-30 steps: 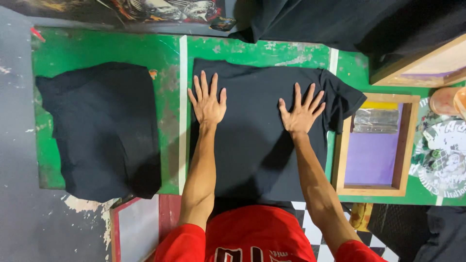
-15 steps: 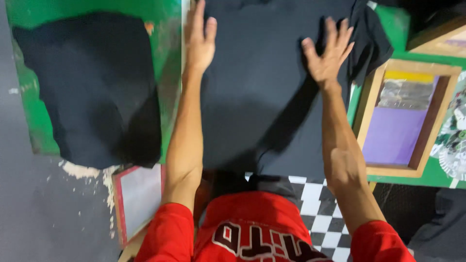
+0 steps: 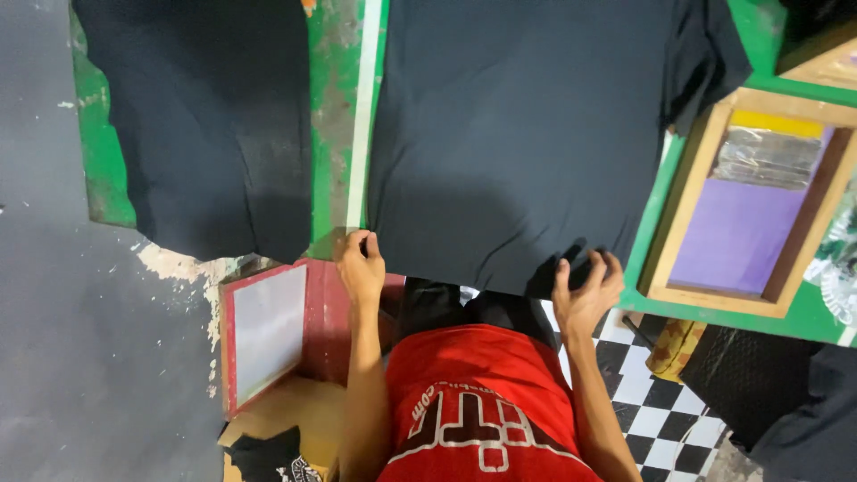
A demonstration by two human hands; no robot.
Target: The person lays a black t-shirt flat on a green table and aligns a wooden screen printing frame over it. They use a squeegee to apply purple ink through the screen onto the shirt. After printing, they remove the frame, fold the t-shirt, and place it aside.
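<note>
A black shirt [image 3: 527, 134] lay flat on the green bench [image 3: 335, 107], its hem hanging just over the near edge. Both hands were at that hem. The left hand [image 3: 360, 268] sat at the shirt's near left corner, fingers curled shut on the cloth edge. The right hand [image 3: 585, 290] was at the near right part of the hem, fingers bent and pinching a small bunch of the fabric, which puckered there. A sleeve of the shirt spread toward the bench's far right corner.

A 2nd black shirt [image 3: 205, 125] lay flat on the left part of the bench, apart from the first, with a white stripe [image 3: 364, 116] between the 2. A wooden frame [image 3: 750, 196] with a purple screen rested on the right edge of the bench, just beside the shirt's right side. A red-edged board [image 3: 266, 330] stood below the near edge, near the left hand.
</note>
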